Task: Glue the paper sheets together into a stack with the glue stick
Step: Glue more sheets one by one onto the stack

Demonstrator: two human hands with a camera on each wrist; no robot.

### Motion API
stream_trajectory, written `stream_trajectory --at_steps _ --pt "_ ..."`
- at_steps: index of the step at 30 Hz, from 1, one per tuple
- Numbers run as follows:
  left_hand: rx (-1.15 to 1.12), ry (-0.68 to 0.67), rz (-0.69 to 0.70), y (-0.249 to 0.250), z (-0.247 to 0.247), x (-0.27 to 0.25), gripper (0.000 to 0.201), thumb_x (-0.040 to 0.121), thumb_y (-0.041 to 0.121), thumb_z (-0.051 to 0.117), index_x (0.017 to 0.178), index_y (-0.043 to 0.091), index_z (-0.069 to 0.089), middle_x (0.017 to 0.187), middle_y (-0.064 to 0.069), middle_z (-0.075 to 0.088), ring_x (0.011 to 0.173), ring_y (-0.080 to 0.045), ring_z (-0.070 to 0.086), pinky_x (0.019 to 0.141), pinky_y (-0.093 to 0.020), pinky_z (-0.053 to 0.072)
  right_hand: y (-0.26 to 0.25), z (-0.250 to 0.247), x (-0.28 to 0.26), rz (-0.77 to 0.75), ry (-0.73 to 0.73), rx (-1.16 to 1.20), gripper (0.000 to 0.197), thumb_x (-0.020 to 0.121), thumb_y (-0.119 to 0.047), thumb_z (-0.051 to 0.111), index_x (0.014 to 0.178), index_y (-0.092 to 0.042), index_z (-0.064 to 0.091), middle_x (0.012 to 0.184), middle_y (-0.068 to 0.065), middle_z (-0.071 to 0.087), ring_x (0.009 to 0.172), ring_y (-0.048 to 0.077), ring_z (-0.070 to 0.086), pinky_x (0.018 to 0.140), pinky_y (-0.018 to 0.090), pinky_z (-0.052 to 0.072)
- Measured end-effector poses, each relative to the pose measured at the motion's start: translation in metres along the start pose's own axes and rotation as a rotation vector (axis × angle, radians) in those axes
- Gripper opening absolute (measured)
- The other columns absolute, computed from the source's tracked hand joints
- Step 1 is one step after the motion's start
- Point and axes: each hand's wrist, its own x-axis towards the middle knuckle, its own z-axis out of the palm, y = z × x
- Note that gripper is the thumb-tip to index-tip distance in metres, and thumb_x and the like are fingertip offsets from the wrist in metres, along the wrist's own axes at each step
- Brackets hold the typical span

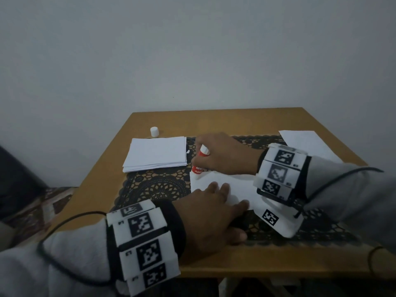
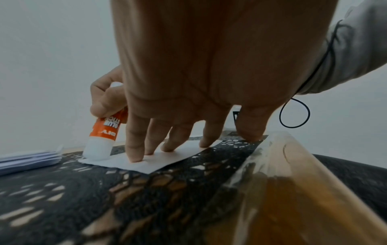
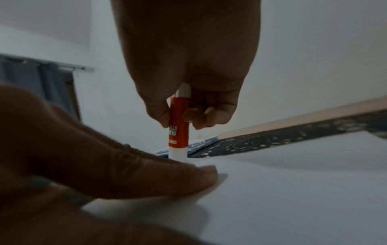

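A white paper sheet [image 1: 242,185] lies on the black lace mat [image 1: 158,185] in the middle of the table. My left hand [image 1: 216,209] lies flat on its near edge, the straight fingers [image 2: 134,149] pressing it down. My right hand [image 1: 218,155] grips a red and white glue stick [image 1: 199,161], held nearly upright with its tip on the sheet's far left corner [image 2: 96,155]. The glue stick [image 3: 178,127] sits between thumb and fingers in the right wrist view. A stack of white sheets [image 1: 156,153] lies to the left of the stick.
The glue stick's white cap [image 1: 154,131] stands behind the stack. Another white sheet [image 1: 304,142] lies at the table's far right. The wooden table [image 1: 214,118] stands against a plain wall, its near edge close to my wrists. Cables run from both wrist bands.
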Motion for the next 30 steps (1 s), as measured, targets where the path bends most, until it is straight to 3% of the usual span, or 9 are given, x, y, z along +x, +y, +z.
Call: stream_trajectory --at_steps 7,11,15,17,19,21,23,27,30 --pt "-0.049 -0.027 -0.017 0.000 0.002 0.001 0.068 0.097 0.055 0.033 0.150 0.037 -0.007 0.158 -0.010 -0.016 0.146 -0.032 -0.012 0.119 -0.050 0.011 -0.008 0.003 0.002 -0.059 0.004 -0.196 0.024 0.087 -0.028 0.065 0.081 -0.020 0.043 0.071 -0.009 0.046 0.061 0.006 0.041 0.051 0.025 0.029" --pt "-0.024 -0.009 -0.013 0.000 0.003 0.002 0.068 0.097 0.055 0.033 0.150 0.038 -0.006 0.158 -0.011 -0.014 0.146 -0.034 -0.010 0.118 -0.049 0.013 0.002 -0.007 -0.006 -0.014 0.010 -0.156 0.033 0.087 -0.023 0.064 0.069 -0.027 0.037 0.069 -0.006 0.051 0.058 0.010 0.043 0.050 0.024 0.033" --pt "-0.022 -0.012 -0.016 0.002 0.001 0.002 0.065 0.097 0.054 0.033 0.150 0.039 -0.003 0.159 -0.011 -0.012 0.146 -0.034 -0.007 0.117 -0.051 0.016 0.019 -0.015 -0.018 0.065 0.010 -0.171 0.023 0.085 -0.026 0.065 0.076 -0.020 0.045 0.074 0.000 0.055 0.064 0.015 0.046 0.056 0.029 0.037" --pt "-0.020 0.004 -0.018 0.003 0.000 0.003 0.063 0.097 0.053 0.032 0.150 0.038 0.001 0.159 -0.012 -0.007 0.146 -0.035 -0.003 0.117 -0.051 0.018 0.028 -0.020 -0.025 0.093 0.031 -0.178 0.024 0.085 -0.025 0.065 0.074 -0.020 0.044 0.073 -0.001 0.054 0.065 0.015 0.046 0.055 0.027 0.035" --pt "-0.014 0.049 -0.001 0.003 0.000 0.005 0.059 0.097 0.053 0.032 0.150 0.038 0.009 0.158 -0.014 0.008 0.144 -0.035 0.012 0.114 -0.051 0.026 0.038 -0.025 -0.033 0.123 0.056 -0.173 0.024 0.084 -0.025 0.065 0.074 -0.020 0.045 0.074 0.000 0.054 0.067 0.016 0.047 0.055 0.027 0.035" --pt "0.005 0.110 0.019 0.002 -0.001 0.007 0.055 0.097 0.052 0.032 0.148 0.036 0.019 0.149 -0.014 0.027 0.134 -0.032 0.032 0.107 -0.049 0.036 0.047 -0.029 -0.040 0.162 0.083 -0.171 0.020 0.084 -0.027 0.066 0.078 -0.016 0.050 0.077 0.002 0.058 0.070 0.018 0.051 0.060 0.029 0.040" --pt "0.064 0.164 0.020 -0.001 -0.005 0.011 0.051 0.098 0.048 0.034 0.146 0.033 0.027 0.140 -0.010 0.036 0.124 -0.030 0.041 0.101 -0.046 0.042 0.056 -0.031 -0.045 0.187 0.104 -0.179 0.021 0.083 -0.028 0.067 0.079 -0.015 0.052 0.076 0.001 0.057 0.070 0.018 0.050 0.061 0.031 0.041" --pt "0.149 0.176 0.027 -0.013 -0.019 0.024 0.056 0.096 0.034 0.048 0.148 0.026 0.028 0.138 -0.006 0.034 0.122 -0.028 0.037 0.100 -0.043 0.042 0.067 -0.038 -0.049 0.222 0.102 -0.168 0.024 0.082 -0.027 0.068 0.072 -0.020 0.046 0.073 -0.005 0.051 0.069 0.014 0.044 0.059 0.029 0.036" --pt "0.153 0.141 0.037 -0.021 -0.025 0.032 0.067 0.093 0.036 0.055 0.151 0.024 0.023 0.138 -0.005 0.033 0.123 -0.026 0.033 0.102 -0.040 0.039 0.071 -0.046 -0.049 0.244 0.110 -0.191 0.024 0.080 -0.029 0.069 0.072 -0.018 0.049 0.076 -0.004 0.053 0.072 0.017 0.048 0.062 0.032 0.038"
